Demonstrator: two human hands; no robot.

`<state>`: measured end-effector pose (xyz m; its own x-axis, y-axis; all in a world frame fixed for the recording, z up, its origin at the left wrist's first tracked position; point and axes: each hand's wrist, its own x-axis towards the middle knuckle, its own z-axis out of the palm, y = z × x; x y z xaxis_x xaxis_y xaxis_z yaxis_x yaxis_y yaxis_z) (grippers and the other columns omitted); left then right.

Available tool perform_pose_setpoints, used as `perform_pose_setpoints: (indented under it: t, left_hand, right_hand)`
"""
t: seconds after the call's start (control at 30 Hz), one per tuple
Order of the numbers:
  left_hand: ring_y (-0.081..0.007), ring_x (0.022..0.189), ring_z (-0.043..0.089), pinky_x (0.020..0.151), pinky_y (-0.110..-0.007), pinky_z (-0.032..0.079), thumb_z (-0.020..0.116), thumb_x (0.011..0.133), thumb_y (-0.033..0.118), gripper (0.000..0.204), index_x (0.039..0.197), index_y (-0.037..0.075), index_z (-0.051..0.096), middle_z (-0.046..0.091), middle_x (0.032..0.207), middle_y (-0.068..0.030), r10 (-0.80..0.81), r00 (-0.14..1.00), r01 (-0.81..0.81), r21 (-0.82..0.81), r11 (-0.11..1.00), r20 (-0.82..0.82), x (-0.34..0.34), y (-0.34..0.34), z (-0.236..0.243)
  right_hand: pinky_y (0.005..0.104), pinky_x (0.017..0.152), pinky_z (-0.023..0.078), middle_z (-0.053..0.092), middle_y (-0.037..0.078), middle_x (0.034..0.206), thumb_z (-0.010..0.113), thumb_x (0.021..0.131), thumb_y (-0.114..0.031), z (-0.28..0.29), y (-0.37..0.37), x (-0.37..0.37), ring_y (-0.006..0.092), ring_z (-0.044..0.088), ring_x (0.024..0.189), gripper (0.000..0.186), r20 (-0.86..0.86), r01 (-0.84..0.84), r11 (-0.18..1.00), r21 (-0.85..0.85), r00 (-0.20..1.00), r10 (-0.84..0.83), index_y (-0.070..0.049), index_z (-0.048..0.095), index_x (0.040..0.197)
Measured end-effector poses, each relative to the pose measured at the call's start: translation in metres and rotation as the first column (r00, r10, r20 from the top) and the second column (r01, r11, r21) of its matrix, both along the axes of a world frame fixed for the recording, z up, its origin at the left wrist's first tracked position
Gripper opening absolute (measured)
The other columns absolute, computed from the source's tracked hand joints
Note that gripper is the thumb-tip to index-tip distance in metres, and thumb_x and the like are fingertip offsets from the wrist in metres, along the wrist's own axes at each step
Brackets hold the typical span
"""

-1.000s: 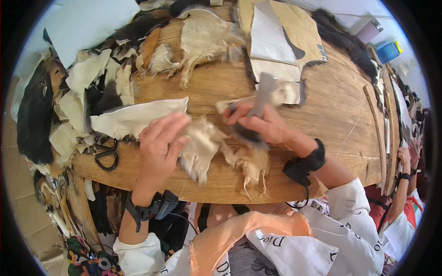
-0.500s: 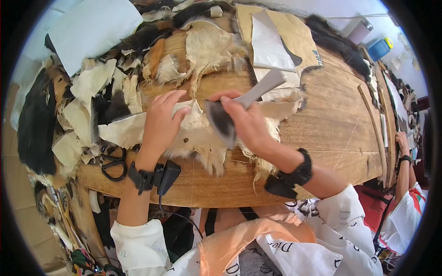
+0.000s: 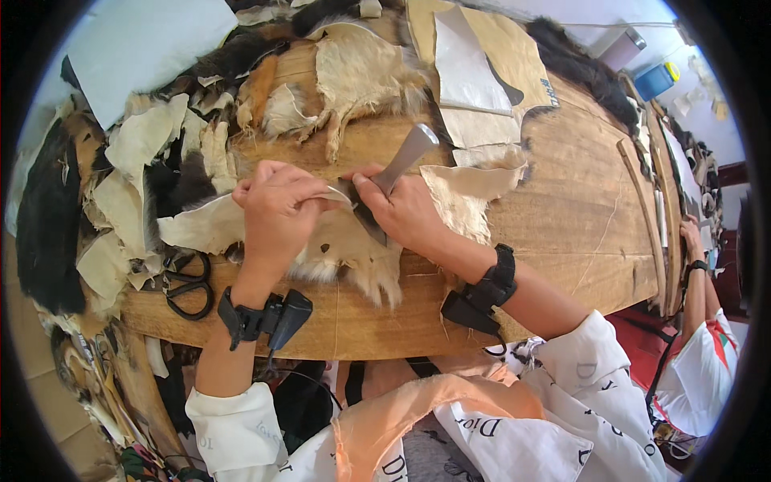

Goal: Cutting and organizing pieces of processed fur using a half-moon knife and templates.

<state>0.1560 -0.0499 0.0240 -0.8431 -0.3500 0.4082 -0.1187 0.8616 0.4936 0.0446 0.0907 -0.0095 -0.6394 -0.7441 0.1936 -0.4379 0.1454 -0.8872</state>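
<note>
My left hand point(image 3: 279, 210) pinches the raised edge of a pale pelt point(image 3: 202, 228), skin side up, with light fur along its near edge and a small dark hole. My right hand point(image 3: 408, 210) grips a broad-bladed knife point(image 3: 411, 154) with a flared metal handle slanting up and away. Its dark blade stands at the pelt's edge beside my left fingertips; my fingers partly hide it. To the right of the blade lies another pale pelt piece point(image 3: 463, 193); whether it still joins the first cannot be told.
Black-handled scissors point(image 3: 189, 287) lie left of my left wrist. Pelt scraps point(image 3: 120, 209) heap at the left; a larger pelt point(image 3: 357, 68) and a tan pattern sheet point(image 3: 522, 60) lie across the wooden table point(image 3: 578, 249). At far right, another person's hand point(image 3: 691, 234) rests near a wooden strip point(image 3: 640, 209).
My left hand has gone from spread fingers to pinching the pelt's edge, lifting it. The knife has moved slightly left and turned more upright, its blade now at that edge.
</note>
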Motion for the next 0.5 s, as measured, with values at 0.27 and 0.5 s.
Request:
perform_pose_setpoints:
  t: [0.27,0.5]
  left_hand:
    - [-0.0178,0.077,0.054,0.069,-0.026,0.043,0.067,0.063,-0.005,0.015,0.076,0.002,0.068,0.06,0.074,-0.006,0.163,0.973,-0.11,0.296,0.949,-0.161,0.024,-0.015,0.029]
    - [-0.0206,0.105,0.052,0.086,-0.031,0.041,0.062,0.081,0.021,0.038,0.11,-0.002,0.056,0.06,0.104,-0.0131,0.629,0.765,-0.449,0.587,0.673,-0.137,0.07,-0.089,0.087]
  right_hand:
    - [0.0402,0.066,0.045,0.059,0.018,0.072,0.048,0.081,-0.015,-0.006,0.023,-0.003,0.0349,0.057,0.07,0.018,0.091,-0.234,0.968,-0.088,0.966,0.242,0.0,0.059,0.085]
    - [0.0395,0.068,0.044,0.059,0.017,0.077,0.049,0.081,-0.017,-0.004,0.029,-0.003,0.0346,0.056,0.074,0.02,0.092,-0.304,0.936,-0.178,0.942,0.323,0.0,0.059,0.082]
